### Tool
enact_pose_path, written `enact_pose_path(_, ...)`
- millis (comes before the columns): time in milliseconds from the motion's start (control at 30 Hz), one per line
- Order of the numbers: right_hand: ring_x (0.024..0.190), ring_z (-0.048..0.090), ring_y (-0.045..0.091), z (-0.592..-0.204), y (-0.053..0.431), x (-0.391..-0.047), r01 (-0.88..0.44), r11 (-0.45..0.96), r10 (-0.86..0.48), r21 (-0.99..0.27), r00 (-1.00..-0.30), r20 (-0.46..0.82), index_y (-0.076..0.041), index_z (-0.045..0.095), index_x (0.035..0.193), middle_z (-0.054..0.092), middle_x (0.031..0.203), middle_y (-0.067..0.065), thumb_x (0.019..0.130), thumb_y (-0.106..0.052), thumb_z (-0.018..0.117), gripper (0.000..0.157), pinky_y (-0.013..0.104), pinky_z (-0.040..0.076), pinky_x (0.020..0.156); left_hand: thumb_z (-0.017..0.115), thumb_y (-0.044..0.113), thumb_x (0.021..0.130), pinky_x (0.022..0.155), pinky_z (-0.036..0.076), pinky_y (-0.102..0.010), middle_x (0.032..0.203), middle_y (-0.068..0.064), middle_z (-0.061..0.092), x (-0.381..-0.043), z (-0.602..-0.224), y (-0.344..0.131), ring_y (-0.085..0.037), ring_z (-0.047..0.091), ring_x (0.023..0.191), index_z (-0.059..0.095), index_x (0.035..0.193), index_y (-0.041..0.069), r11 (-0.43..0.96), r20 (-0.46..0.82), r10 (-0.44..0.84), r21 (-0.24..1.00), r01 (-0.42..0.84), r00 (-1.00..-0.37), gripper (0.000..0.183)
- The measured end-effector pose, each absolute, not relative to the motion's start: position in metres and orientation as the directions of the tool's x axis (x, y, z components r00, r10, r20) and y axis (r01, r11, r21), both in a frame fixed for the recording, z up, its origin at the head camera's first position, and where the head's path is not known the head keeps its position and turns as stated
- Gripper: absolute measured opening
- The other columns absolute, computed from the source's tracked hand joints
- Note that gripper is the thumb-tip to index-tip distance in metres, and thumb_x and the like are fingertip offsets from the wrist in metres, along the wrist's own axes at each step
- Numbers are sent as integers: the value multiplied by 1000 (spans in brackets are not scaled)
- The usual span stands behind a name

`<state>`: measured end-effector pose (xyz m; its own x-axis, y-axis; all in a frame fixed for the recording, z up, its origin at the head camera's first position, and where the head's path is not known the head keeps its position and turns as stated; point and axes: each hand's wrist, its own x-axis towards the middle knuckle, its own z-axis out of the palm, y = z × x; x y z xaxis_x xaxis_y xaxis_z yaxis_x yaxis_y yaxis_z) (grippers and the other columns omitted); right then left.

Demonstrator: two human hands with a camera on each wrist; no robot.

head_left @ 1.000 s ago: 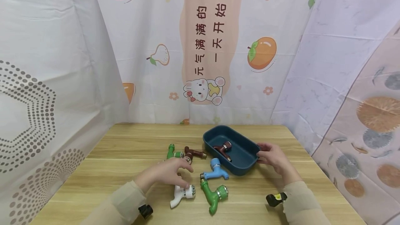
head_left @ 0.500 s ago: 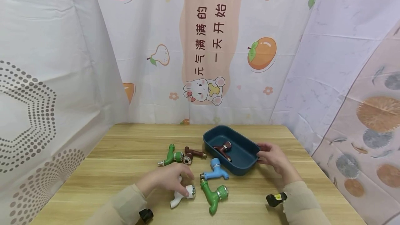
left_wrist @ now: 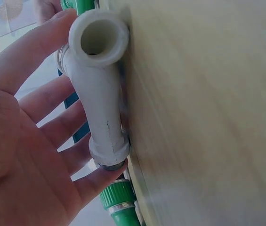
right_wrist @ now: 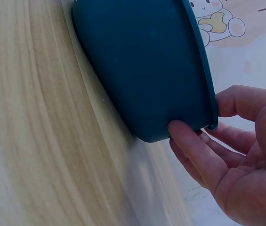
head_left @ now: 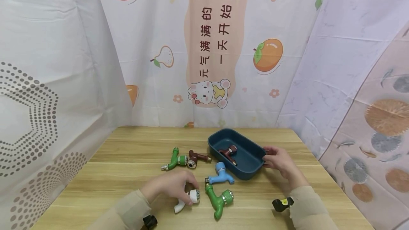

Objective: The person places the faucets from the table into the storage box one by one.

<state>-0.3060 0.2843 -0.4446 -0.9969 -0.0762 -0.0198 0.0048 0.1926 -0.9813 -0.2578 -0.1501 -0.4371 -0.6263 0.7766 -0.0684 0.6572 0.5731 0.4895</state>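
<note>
My left hand (head_left: 175, 186) grips a white tap (head_left: 179, 207) at the near middle of the table, thumb by its ribbed knob and fingers along the far side. In the left wrist view the tap's open spout (left_wrist: 100, 37) faces the camera, and the fingers curl behind its body. At the right, my right hand (head_left: 278, 160) holds the end of a dark blue plastic basin (head_left: 252, 174); in the right wrist view, fingertips (right_wrist: 182, 129) press its wall and rim. One dark red tap (head_left: 228, 152) lies inside the basin.
Right of the white tap lie a green tap (head_left: 218, 200) and a light blue tap (head_left: 220, 174). Farther back, another green tap (head_left: 174, 159) sits beside a dark red tap (head_left: 194, 157). Printed curtains (head_left: 159, 91) hang behind the wooden table (head_left: 127, 152).
My left hand has come down a little toward the near side and closed its thumb and fingers on the white tap. The right hand and basin have stayed put.
</note>
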Motion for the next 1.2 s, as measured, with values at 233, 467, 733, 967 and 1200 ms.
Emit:
enact_pose_path(233, 108, 62, 37, -443, 283, -305, 4, 194, -73, -981, -997, -18, 19, 41, 142, 49, 131, 38, 91, 11, 58, 54, 46, 59, 83, 90, 33, 75, 90, 48, -26, 109, 18, 65, -258, -438, -149, -4, 58, 103, 78, 111, 24, 575, -67, 775, 488, 657, -628, 39)
enact_pose_path(467, 107, 62, 37, -444, 283, -305, 11, 193, -69, -981, -997, -25, 19, 41, 141, 50, 129, 36, 91, 11, 59, 54, 48, 58, 84, 91, 29, 76, 87, 48, -24, 107, 17, 66, -258, -436, -147, -3, 59, 100, 78, 110, 22, 574, -82, 775, 505, 644, -626, 36)
enact_pose_path(733, 106, 63, 36, -445, 284, -304, 1, 191, -77, -982, -997, -16, 19, 41, 142, 50, 130, 37, 92, 11, 58, 53, 47, 58, 83, 90, 24, 77, 84, 49, -22, 105, 18, 66, -258, -435, -146, -2, 59, 97, 79, 110, 20, 574, -92, 776, 512, 639, -624, 35)
enact_pose_path(967, 106, 63, 36, -445, 284, -304, -4, 193, -81, -981, -997, -12, 18, 41, 142, 49, 131, 37, 92, 10, 59, 53, 47, 58, 83, 89, 24, 78, 83, 49, -22, 105, 17, 66, -260, -436, -148, -2, 59, 95, 78, 110, 19, 569, -89, 776, 523, 634, -624, 34)
enact_pose_path(1200, 106, 63, 35, -444, 284, -305, 1, 190, -75, -982, -997, -16, 18, 41, 142, 50, 130, 36, 92, 11, 59, 54, 47, 58, 83, 87, 25, 80, 82, 49, -21, 104, 18, 65, -263, -436, -149, -2, 60, 94, 78, 112, 18, 532, -53, 801, 519, 669, -596, 34)
